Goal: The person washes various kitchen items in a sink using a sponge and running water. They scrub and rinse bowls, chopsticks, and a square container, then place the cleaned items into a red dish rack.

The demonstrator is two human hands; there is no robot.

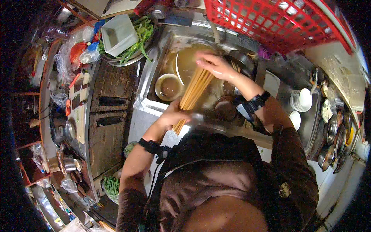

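Note:
A bundle of wooden chopsticks (196, 88) slants over a metal sink (145, 87) that holds cloudy brownish water. My left hand (174, 114) is closed around the bundle's lower part, near the sink's front edge. At the upper end my right hand (216, 66) lies on the chopsticks, its fingers slightly blurred and bent over the tips; whether it grips them is unclear. A round bowl (169, 87) with murky liquid sits at the sink's left. Dark pots (242, 62) and other dishes stand at its right, partly hidden by my right forearm.
A red plastic basket (272, 21) stands behind the sink at the right. To the left, a pale plastic container (119, 34) rests on green leafy vegetables (145, 32). Stacked white bowls (301, 100) sit in another basin at right, beside hanging metal pans (332, 130).

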